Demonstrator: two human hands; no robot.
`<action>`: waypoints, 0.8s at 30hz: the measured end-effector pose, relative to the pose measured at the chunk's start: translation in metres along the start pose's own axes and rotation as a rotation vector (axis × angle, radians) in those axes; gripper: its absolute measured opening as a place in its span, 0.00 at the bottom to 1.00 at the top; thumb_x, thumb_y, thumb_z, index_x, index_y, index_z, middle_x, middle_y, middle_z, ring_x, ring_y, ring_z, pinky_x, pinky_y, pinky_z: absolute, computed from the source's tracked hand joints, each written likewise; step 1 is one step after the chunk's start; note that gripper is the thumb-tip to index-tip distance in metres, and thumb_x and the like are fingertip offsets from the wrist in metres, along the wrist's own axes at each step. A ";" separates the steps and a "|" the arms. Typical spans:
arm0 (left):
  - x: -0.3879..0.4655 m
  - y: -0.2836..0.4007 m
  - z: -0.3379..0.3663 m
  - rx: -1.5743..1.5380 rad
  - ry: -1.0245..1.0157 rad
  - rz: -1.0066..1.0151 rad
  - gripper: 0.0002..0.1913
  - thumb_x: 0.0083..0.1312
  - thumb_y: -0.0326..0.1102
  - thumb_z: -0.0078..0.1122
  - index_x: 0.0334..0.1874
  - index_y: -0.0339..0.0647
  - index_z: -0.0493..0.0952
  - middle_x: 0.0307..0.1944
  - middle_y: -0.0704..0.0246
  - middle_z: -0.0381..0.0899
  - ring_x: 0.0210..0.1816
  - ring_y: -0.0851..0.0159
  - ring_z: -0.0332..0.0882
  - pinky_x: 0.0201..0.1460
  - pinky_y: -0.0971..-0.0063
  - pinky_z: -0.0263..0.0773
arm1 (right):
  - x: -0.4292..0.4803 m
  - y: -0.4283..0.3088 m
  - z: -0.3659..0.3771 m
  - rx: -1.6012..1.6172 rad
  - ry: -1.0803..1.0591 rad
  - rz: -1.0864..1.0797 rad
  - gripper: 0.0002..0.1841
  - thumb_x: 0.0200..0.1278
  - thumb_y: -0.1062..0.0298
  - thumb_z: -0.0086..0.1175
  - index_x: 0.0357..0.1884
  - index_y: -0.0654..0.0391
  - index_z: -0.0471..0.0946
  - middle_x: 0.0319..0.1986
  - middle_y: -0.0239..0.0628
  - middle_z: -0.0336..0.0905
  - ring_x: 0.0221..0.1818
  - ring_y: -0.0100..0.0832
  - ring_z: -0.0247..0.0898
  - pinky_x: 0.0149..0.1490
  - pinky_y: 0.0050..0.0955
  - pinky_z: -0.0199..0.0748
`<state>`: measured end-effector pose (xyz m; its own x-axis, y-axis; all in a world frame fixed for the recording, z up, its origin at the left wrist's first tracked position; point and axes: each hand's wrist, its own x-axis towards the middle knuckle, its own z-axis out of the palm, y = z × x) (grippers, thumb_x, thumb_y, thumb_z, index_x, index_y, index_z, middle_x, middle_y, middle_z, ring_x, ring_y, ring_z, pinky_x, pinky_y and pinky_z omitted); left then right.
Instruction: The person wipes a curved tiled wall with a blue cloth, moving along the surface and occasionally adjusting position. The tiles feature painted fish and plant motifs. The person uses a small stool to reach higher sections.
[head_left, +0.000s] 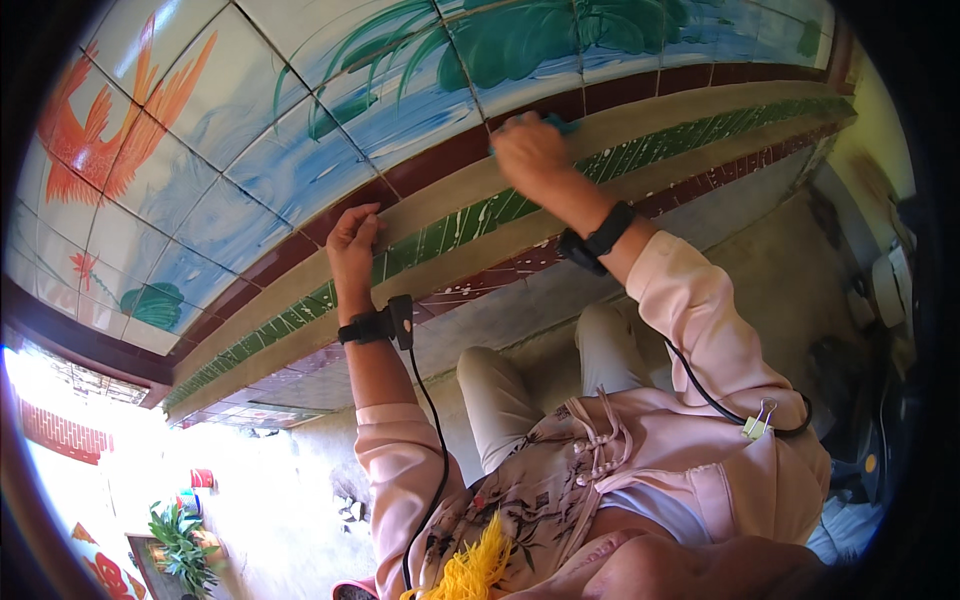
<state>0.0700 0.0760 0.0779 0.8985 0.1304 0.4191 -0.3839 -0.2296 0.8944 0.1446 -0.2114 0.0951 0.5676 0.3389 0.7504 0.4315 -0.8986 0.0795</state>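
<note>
My right hand (531, 150) presses a teal cloth (559, 124) against the dark red tile border (442, 161) at the foot of a painted tile wall (300, 157). Only the cloth's edges show around the fingers. To the left, my left hand (358, 227) rests with bent fingers at the edge of the same border, by the tan ledge (427, 210). Whether its fingertips hold anything small cannot be made out. Below both hands, a green tile strip (465, 229) with white streaks runs along the ledge. Each wrist wears a black strap, and cables run down from the arms.
A lower red tile edge (510, 270) with white spots juts out above my knees. Potted plants (180, 544) stand on the bright ground at lower left. Dark objects lie at the far right. Yellow fringe (472, 562) hangs near my chest.
</note>
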 end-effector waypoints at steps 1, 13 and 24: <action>0.001 0.000 0.000 0.001 -0.007 0.007 0.09 0.66 0.29 0.56 0.46 0.40 0.82 0.29 0.76 0.80 0.28 0.81 0.66 0.32 0.87 0.60 | 0.003 -0.016 0.002 0.046 0.009 -0.041 0.07 0.49 0.68 0.53 0.21 0.55 0.82 0.27 0.42 0.81 0.36 0.42 0.75 0.35 0.37 0.76; 0.010 -0.015 -0.002 0.022 0.085 0.020 0.08 0.65 0.26 0.53 0.44 0.37 0.79 0.32 0.73 0.80 0.35 0.77 0.77 0.38 0.83 0.72 | 0.031 -0.134 0.003 0.221 0.352 -0.375 0.04 0.50 0.62 0.56 0.25 0.50 0.78 0.30 0.30 0.68 0.40 0.35 0.67 0.38 0.31 0.67; 0.002 -0.005 0.000 0.150 0.097 0.032 0.10 0.67 0.29 0.53 0.47 0.38 0.80 0.29 0.75 0.78 0.29 0.78 0.69 0.33 0.85 0.64 | 0.013 -0.017 -0.004 -0.028 0.297 -0.355 0.04 0.51 0.62 0.54 0.28 0.42 0.80 0.35 0.33 0.71 0.41 0.36 0.69 0.36 0.31 0.73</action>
<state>0.0740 0.0773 0.0743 0.8590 0.2115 0.4663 -0.3690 -0.3757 0.8501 0.1418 -0.1931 0.1066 0.1614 0.5361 0.8286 0.5413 -0.7501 0.3798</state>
